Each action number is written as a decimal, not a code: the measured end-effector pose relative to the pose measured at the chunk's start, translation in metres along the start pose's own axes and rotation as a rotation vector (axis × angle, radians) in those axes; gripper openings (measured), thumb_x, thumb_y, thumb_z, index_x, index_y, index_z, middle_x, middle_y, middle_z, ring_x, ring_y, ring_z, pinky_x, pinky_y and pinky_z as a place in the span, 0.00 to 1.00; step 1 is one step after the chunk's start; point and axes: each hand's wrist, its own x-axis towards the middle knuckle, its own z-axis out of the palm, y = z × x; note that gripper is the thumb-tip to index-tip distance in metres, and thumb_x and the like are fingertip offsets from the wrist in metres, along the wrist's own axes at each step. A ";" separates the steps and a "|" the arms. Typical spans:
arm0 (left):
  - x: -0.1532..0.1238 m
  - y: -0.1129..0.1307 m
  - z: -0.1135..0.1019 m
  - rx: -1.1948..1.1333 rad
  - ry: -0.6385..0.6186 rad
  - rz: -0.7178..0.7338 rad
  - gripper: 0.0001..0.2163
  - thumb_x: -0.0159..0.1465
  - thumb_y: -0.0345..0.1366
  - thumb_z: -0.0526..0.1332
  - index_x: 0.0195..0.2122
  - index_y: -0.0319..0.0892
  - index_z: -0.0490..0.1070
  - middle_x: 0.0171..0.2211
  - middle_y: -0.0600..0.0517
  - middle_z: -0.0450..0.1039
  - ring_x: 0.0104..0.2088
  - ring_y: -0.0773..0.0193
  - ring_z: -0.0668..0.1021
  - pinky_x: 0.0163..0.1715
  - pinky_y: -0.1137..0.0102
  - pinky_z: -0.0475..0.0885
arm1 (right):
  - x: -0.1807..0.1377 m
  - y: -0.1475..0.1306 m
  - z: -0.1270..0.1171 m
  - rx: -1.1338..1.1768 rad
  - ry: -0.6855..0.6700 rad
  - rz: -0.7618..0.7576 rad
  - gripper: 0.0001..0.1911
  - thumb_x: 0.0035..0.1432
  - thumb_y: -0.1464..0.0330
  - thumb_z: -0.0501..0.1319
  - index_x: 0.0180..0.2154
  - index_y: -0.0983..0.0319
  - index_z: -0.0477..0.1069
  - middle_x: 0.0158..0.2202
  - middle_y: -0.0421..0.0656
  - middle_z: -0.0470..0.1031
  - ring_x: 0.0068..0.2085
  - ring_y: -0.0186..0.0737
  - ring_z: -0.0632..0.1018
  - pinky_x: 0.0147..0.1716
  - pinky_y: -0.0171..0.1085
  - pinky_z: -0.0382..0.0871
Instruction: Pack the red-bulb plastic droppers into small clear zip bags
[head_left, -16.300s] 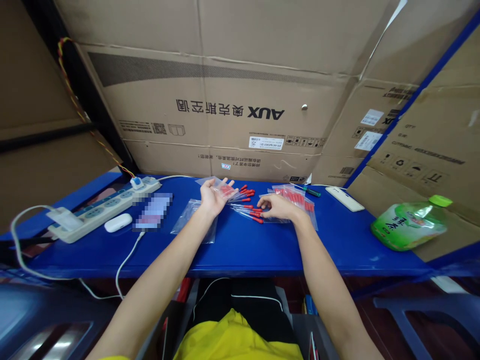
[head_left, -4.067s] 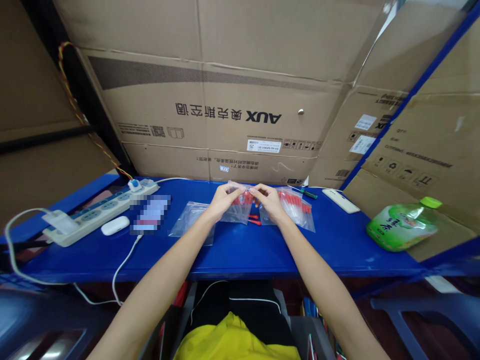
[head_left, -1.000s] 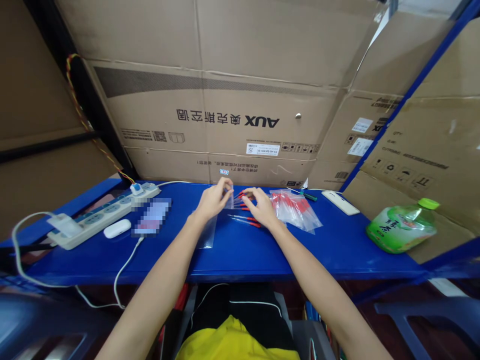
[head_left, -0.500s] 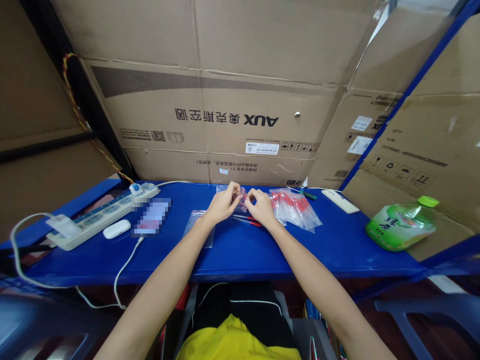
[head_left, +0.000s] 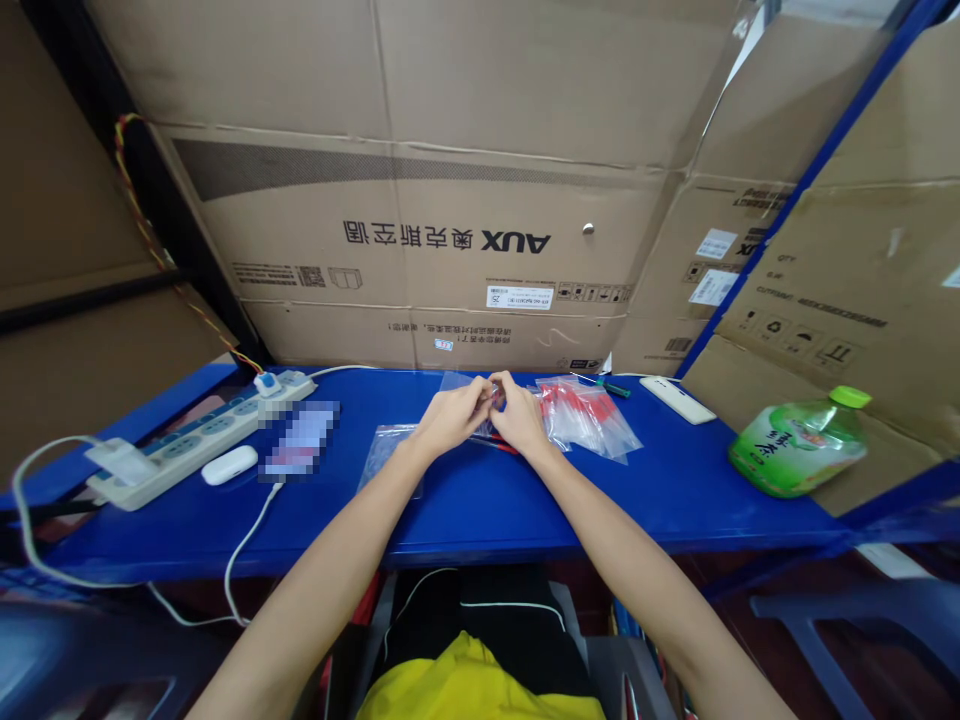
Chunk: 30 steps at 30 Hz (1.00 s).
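My left hand (head_left: 452, 412) and my right hand (head_left: 519, 413) meet above the middle of the blue table, fingertips pinched together. What sits between the fingers is small and mostly hidden. A clear plastic bag (head_left: 452, 380) shows just behind my left fingers. Thin tools with red and dark handles (head_left: 501, 444) lie under and beside my right hand. By my left wrist is another clear zip bag (head_left: 380, 452), lying flat. Right of my right hand is a pile of clear zip bags with red contents (head_left: 589, 412).
A screwdriver with a green handle (head_left: 613, 388) lies behind the pile. Farther right are a white phone-like slab (head_left: 678, 400) and a green bottle (head_left: 799, 445) on its side. At left are a power strip (head_left: 202, 440), a white case (head_left: 229, 465) and a cabled phone (head_left: 301, 438). Cardboard (head_left: 450, 190) walls the back.
My hands have drawn closer together, and my left fingers now touch my right ones. The view has shifted slightly. The things on the table lie as before.
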 end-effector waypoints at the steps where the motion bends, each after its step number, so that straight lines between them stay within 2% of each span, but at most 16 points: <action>1: 0.000 0.001 0.001 0.014 -0.001 0.015 0.04 0.74 0.38 0.52 0.45 0.46 0.64 0.35 0.52 0.77 0.33 0.61 0.80 0.34 0.70 0.66 | 0.000 0.000 0.000 0.029 0.003 0.008 0.16 0.57 0.72 0.60 0.48 0.53 0.70 0.39 0.42 0.82 0.39 0.49 0.81 0.40 0.41 0.69; 4: 0.000 0.004 0.003 0.033 0.035 0.046 0.05 0.74 0.38 0.53 0.45 0.45 0.66 0.34 0.52 0.78 0.33 0.61 0.80 0.34 0.70 0.67 | 0.001 0.002 -0.001 0.158 0.061 0.029 0.11 0.61 0.70 0.57 0.45 0.55 0.70 0.37 0.41 0.80 0.37 0.46 0.80 0.40 0.40 0.70; 9: -0.001 0.014 0.004 -0.023 0.128 0.017 0.11 0.76 0.44 0.54 0.47 0.44 0.70 0.34 0.50 0.80 0.32 0.61 0.81 0.35 0.69 0.68 | 0.006 0.005 -0.004 0.301 0.293 0.143 0.04 0.61 0.66 0.57 0.39 0.56 0.67 0.36 0.41 0.76 0.37 0.43 0.77 0.40 0.38 0.70; 12: 0.000 0.014 0.004 -0.032 0.051 -0.068 0.17 0.76 0.49 0.52 0.40 0.45 0.74 0.31 0.51 0.80 0.31 0.59 0.81 0.35 0.68 0.68 | 0.010 0.008 -0.005 0.484 0.405 0.242 0.08 0.59 0.61 0.59 0.38 0.55 0.63 0.34 0.38 0.72 0.34 0.40 0.74 0.36 0.36 0.69; 15: 0.002 0.007 0.007 -0.095 -0.077 -0.238 0.27 0.76 0.55 0.49 0.29 0.46 0.76 0.29 0.49 0.81 0.33 0.54 0.83 0.36 0.65 0.70 | 0.012 0.009 -0.004 0.719 0.385 0.317 0.14 0.57 0.58 0.61 0.40 0.54 0.58 0.31 0.35 0.71 0.30 0.37 0.73 0.31 0.34 0.68; 16: 0.002 0.003 0.010 -0.160 -0.081 -0.294 0.27 0.75 0.57 0.49 0.31 0.46 0.78 0.31 0.49 0.83 0.35 0.53 0.84 0.38 0.64 0.71 | 0.013 0.008 -0.003 0.790 0.357 0.337 0.16 0.57 0.58 0.62 0.40 0.54 0.57 0.31 0.34 0.72 0.29 0.37 0.74 0.30 0.34 0.69; 18: 0.003 -0.002 0.015 -0.363 -0.007 -0.346 0.24 0.73 0.59 0.53 0.44 0.45 0.80 0.43 0.46 0.85 0.45 0.49 0.84 0.46 0.61 0.74 | 0.013 0.005 0.000 0.913 0.281 0.362 0.19 0.55 0.58 0.63 0.40 0.54 0.55 0.33 0.35 0.75 0.29 0.37 0.76 0.30 0.35 0.72; 21: 0.006 -0.002 0.023 -0.850 0.125 -0.320 0.29 0.70 0.59 0.59 0.62 0.43 0.72 0.62 0.41 0.76 0.60 0.48 0.79 0.57 0.57 0.73 | 0.010 -0.001 0.006 0.999 0.144 0.347 0.21 0.53 0.57 0.66 0.39 0.54 0.55 0.33 0.35 0.76 0.29 0.38 0.77 0.30 0.36 0.73; 23: 0.008 0.004 0.026 -1.170 0.190 -0.320 0.32 0.68 0.58 0.63 0.67 0.45 0.66 0.68 0.40 0.69 0.61 0.48 0.78 0.57 0.55 0.75 | 0.007 -0.005 0.009 0.951 0.037 0.299 0.21 0.55 0.54 0.66 0.38 0.54 0.56 0.30 0.33 0.74 0.27 0.37 0.77 0.28 0.35 0.72; 25: 0.010 0.011 0.026 -1.391 0.278 -0.380 0.32 0.66 0.54 0.67 0.66 0.47 0.64 0.68 0.40 0.69 0.59 0.48 0.79 0.54 0.55 0.78 | 0.003 -0.009 0.010 0.801 -0.062 0.236 0.18 0.60 0.53 0.64 0.38 0.54 0.57 0.27 0.32 0.72 0.24 0.37 0.76 0.27 0.35 0.70; 27: 0.012 0.015 0.023 -1.541 0.380 -0.481 0.29 0.64 0.49 0.69 0.63 0.46 0.66 0.64 0.41 0.73 0.58 0.48 0.80 0.53 0.55 0.78 | -0.001 -0.014 0.007 0.518 -0.108 0.172 0.14 0.64 0.55 0.61 0.38 0.55 0.60 0.27 0.34 0.74 0.25 0.39 0.78 0.29 0.35 0.69; 30: 0.014 0.015 0.019 -1.684 0.515 -0.639 0.21 0.63 0.43 0.70 0.55 0.44 0.70 0.56 0.43 0.79 0.55 0.49 0.82 0.54 0.56 0.78 | -0.005 -0.021 -0.001 0.042 -0.117 0.094 0.09 0.69 0.59 0.60 0.43 0.55 0.66 0.33 0.39 0.80 0.34 0.44 0.82 0.34 0.35 0.66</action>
